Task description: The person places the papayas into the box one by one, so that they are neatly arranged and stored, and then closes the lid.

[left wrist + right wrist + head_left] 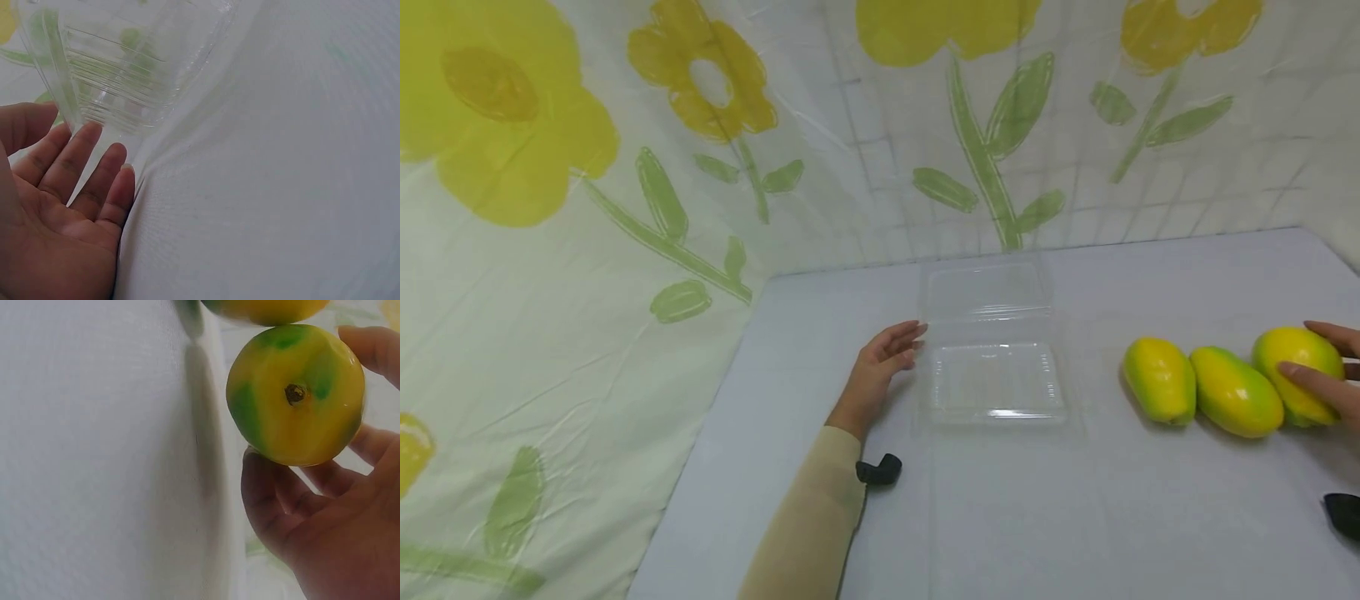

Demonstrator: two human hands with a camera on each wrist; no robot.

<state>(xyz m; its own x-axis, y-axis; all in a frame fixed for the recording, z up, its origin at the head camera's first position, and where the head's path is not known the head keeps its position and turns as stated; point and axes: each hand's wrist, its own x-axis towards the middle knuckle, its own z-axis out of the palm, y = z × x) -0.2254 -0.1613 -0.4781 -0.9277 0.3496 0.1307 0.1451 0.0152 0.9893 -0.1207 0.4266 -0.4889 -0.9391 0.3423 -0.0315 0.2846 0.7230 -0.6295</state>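
Note:
Three glossy yellow-green papayas lie in a row at the right of the table in the head view. My right hand [1333, 393] grips the rightmost papaya [1296, 367], with thumb and fingers on opposite sides. In the right wrist view, the brown stem spot of that papaya [265, 434] faces the camera. Beside it are the middle papaya [1236, 392] and the left papaya [1159, 379]. A clear plastic clamshell box [992, 414] stands with its lid raised back. At the box's left side, my left hand [880, 371] holds nothing, its fingers loosely extended and fingertips close to the edge.
A white cloth covers the table [1015, 517]. Behind and to the left hangs a pale curtain [820, 167] with yellow flowers. Dark wrist-worn pieces show on the left wrist [880, 471] and near the right edge.

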